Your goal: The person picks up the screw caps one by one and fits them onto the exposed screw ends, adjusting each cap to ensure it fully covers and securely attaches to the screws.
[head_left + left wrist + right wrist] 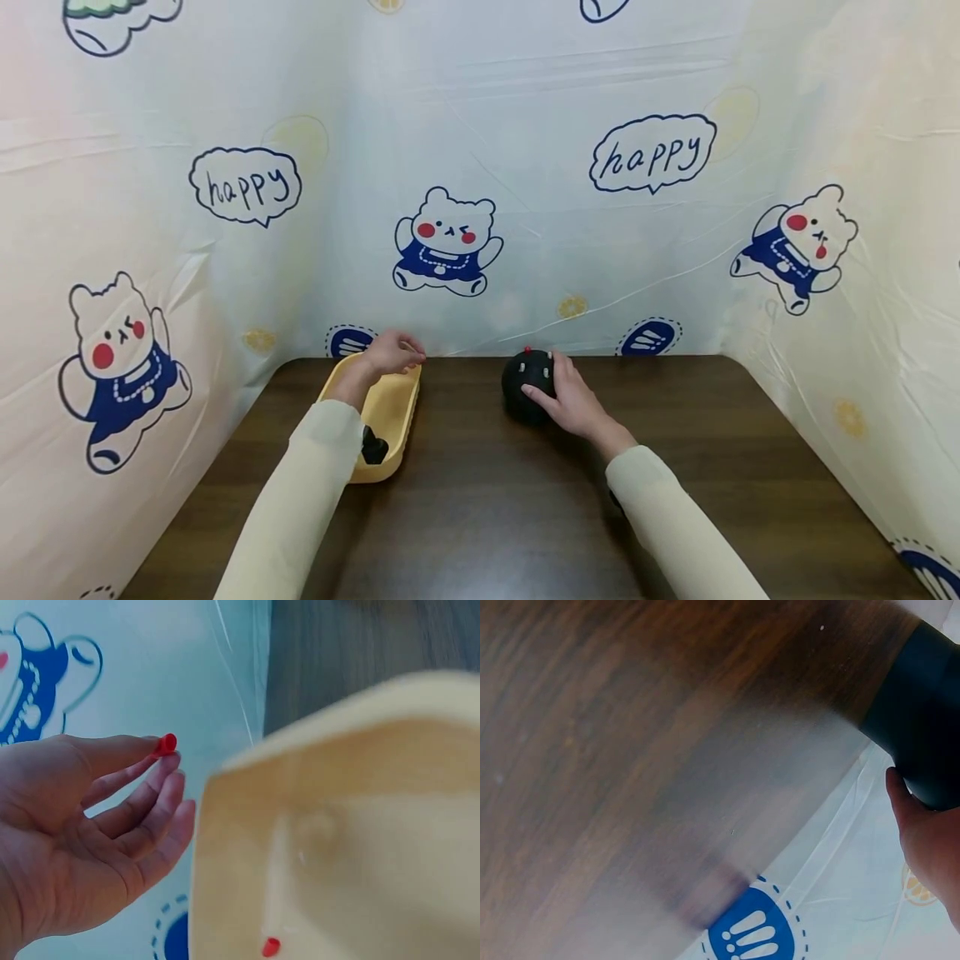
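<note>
Over the far end of a yellow tray [378, 474], my left hand [390, 352] is raised. Thumb and index finger pinch a small hollow red piece [168, 743], like a tiny cap, while the other fingers are loosely bent. A similar red piece [271, 946] lies in the tray, and small black pieces [374, 447] lie at its near end. My right hand [573, 402] grips a rounded black object [525, 400] from its right side, thumb across the front. Small pale pieces and one red piece [527, 350] sit on its upper part.
The dark wooden table [480, 525] carries the tray at left and the black object right of centre. A pale printed curtain [540, 275] encloses the table at the back and both sides.
</note>
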The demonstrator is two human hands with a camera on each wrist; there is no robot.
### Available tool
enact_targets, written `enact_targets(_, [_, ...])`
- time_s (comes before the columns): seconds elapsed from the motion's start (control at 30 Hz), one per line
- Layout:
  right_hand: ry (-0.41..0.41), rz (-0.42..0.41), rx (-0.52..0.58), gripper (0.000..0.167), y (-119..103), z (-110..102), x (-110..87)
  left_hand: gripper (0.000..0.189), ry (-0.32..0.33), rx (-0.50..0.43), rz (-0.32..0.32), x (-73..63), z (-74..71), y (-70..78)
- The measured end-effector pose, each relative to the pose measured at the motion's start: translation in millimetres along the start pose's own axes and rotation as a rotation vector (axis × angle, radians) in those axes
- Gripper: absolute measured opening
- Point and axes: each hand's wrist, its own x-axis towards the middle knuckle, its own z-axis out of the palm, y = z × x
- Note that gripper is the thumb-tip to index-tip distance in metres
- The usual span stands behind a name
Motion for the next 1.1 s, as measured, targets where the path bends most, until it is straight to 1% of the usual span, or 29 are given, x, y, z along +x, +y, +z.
enact_targets(0.13, [-0.001,0.003,0.009,0.099,-1,0,-0.5,0.017,0.056,0.007,0.082,-3.2,8.2,13.7])
enact_targets(0.23, [0.001,0.000,0.008,0.098,-1,0,-0.2,0.015,0.097,0.024,0.128,-5.5,14.3,24.3])
enact_targets(0.37, [0.003,0.000,0.003,0.097,-1,1,0.0,0.012,0.131,0.060,0.212,-7.2,23.9,35.8])
enact_targets(0.47, [0.004,0.006,0.000,0.096,-1,1,0.2,0.010,0.148,0.062,0.285,-8.1,32.8,44.6])
enact_targets(0.57, [0.002,0.009,-0.004,0.097,-1,1,0.4,0.009,0.170,0.056,0.339,-9.0,42.8,53.7])
enact_targets(0.67, [0.004,0.012,-0.009,0.097,0,1,0.5,0.010,0.184,0.050,0.367,-9.7,53.0,62.8])
enact_targets(0.73, [0.005,0.014,-0.009,0.097,0,1,0.8,0.010,0.186,0.046,0.372,-10.5,59.3,68.8])
enact_targets(0.9, [0.002,0.019,-0.009,0.099,-1,0,1.0,0.009,0.169,0.037,0.393,-10.4,74.8,81.1])
enact_targets(1.1, [-0.007,0.026,-0.004,0.101,2,2,2.4,0.010,0.152,0.041,0.424,-6.9,93.1,88.6])
